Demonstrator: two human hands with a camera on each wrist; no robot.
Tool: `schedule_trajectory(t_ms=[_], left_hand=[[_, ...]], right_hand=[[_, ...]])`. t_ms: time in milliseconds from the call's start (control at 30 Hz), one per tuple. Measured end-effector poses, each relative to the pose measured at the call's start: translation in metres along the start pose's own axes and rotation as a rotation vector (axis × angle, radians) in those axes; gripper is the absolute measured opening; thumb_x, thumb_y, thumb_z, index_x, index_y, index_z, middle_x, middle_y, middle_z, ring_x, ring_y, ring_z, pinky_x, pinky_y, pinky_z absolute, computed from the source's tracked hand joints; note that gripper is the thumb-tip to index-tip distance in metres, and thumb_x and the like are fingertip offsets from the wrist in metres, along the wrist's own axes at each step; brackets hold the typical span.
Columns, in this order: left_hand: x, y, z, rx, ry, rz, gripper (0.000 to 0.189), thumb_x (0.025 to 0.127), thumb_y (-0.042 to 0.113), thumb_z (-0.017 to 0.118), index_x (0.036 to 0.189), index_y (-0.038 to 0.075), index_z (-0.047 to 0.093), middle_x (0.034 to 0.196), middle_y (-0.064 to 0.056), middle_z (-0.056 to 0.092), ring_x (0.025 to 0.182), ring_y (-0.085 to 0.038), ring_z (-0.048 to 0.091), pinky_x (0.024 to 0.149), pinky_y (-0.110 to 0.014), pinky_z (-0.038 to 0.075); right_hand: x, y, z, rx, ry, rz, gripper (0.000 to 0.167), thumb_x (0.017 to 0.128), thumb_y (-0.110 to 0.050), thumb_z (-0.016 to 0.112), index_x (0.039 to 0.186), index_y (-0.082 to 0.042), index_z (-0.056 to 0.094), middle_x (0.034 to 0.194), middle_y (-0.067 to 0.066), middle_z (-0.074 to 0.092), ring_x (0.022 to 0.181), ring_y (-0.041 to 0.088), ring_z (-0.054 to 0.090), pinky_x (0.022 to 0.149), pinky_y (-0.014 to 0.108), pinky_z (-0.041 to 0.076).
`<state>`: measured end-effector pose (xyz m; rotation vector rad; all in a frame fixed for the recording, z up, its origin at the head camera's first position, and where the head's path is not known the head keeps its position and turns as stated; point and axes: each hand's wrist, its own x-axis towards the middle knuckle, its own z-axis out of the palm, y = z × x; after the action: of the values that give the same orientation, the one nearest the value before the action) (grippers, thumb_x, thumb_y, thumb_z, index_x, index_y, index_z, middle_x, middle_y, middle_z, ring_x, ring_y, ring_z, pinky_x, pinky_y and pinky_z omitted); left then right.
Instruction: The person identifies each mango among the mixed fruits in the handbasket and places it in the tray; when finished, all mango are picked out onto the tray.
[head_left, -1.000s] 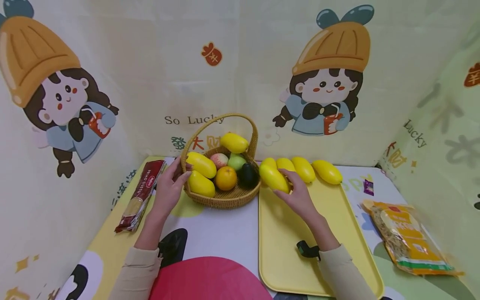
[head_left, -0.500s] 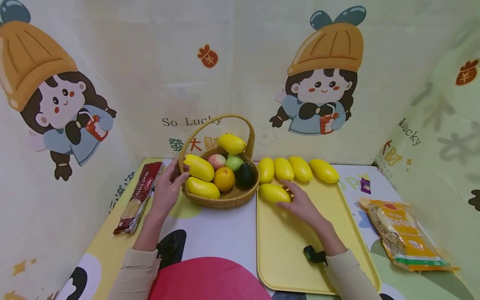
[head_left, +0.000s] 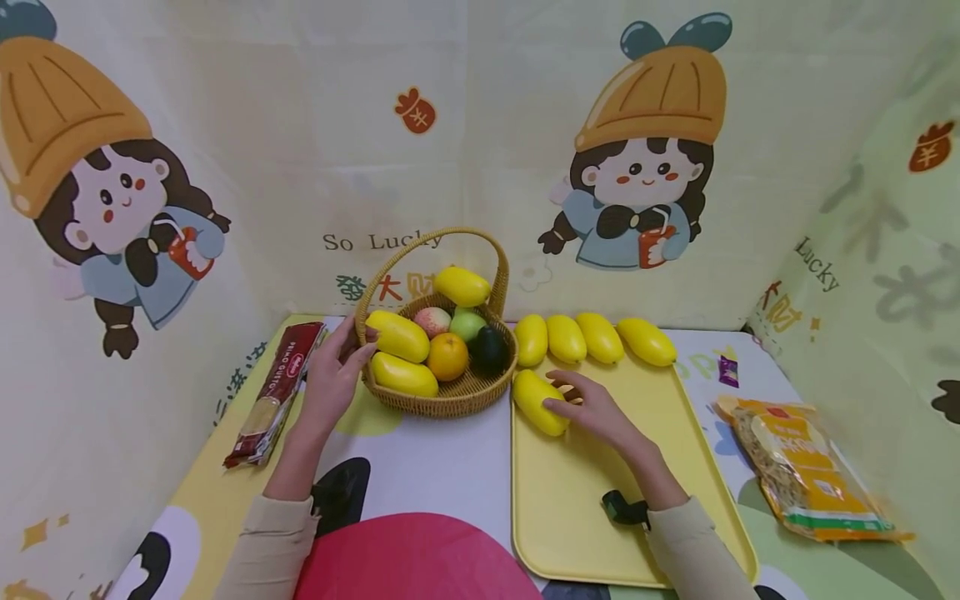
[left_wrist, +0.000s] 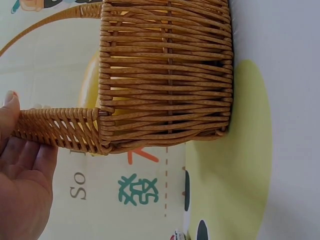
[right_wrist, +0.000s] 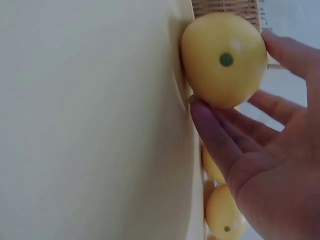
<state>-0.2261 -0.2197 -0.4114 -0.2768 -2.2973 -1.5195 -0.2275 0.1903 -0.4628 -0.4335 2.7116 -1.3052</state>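
Note:
My left hand [head_left: 333, 379] grips the base of the wicker basket's [head_left: 442, 406] handle at its left side, thumb and fingers on either side in the left wrist view. Inside the basket lie yellow mangoes [head_left: 403, 375], an orange [head_left: 447, 357], a peach [head_left: 433, 320], a green fruit [head_left: 467, 325] and a dark avocado [head_left: 490, 350]. Over the yellow tray [head_left: 592, 533], my right hand [head_left: 596, 410] holds another yellow mango [head_left: 537, 403] between thumb and fingers. The mango slants at the tray's left edge, its green-dotted end [right_wrist: 226, 60] toward the right wrist camera.
Several mangoes [head_left: 567, 339] line up along the tray's back edge. A dark red snack packet [head_left: 281, 387] lies left of the basket. To the tray's right are a small purple candy [head_left: 728, 372] and an orange-and-clear food bag [head_left: 813, 471]. A printed cloth wall [head_left: 480, 125] stands behind.
My right hand has lowered the mango from beside the back row toward the tray's left front and turned it to slant. The left hand stays on the basket handle.

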Motion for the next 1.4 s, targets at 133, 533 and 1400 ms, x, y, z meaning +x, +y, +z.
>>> schedule_trajectory(t_ms=[133, 533, 1400], left_hand=[[0.000, -0.001, -0.002, 0.004, 0.004, -0.003, 0.049, 0.100, 0.024, 0.059, 0.147, 0.023, 0.046, 0.121, -0.005, 0.064, 0.117, -0.014, 0.060, 0.094, -0.005, 0.047], [-0.004, 0.001, -0.005, -0.007, 0.000, -0.049, 0.049, 0.100, 0.016, 0.058, 0.147, 0.014, 0.046, 0.122, -0.009, 0.063, 0.117, -0.016, 0.059, 0.092, -0.003, 0.046], [0.001, 0.003, -0.001, -0.023, -0.015, -0.043, 0.051, 0.100, 0.025, 0.059, 0.149, 0.024, 0.044, 0.124, -0.004, 0.062, 0.121, -0.014, 0.059, 0.098, -0.008, 0.047]], right_hand=[[0.003, -0.004, 0.007, -0.004, 0.035, 0.020, 0.058, 0.089, -0.043, 0.071, 0.137, -0.015, 0.057, 0.127, 0.013, 0.064, 0.105, 0.028, 0.063, 0.092, 0.042, 0.055], [0.010, -0.008, 0.016, -0.039, 0.035, 0.068, 0.061, 0.087, -0.049, 0.072, 0.138, -0.018, 0.055, 0.122, 0.013, 0.063, 0.099, 0.025, 0.063, 0.084, 0.035, 0.055], [0.026, -0.025, -0.003, -0.037, 0.149, -0.143, 0.050, 0.091, -0.029, 0.072, 0.134, -0.007, 0.058, 0.133, 0.014, 0.061, 0.116, 0.033, 0.059, 0.104, 0.055, 0.049]])
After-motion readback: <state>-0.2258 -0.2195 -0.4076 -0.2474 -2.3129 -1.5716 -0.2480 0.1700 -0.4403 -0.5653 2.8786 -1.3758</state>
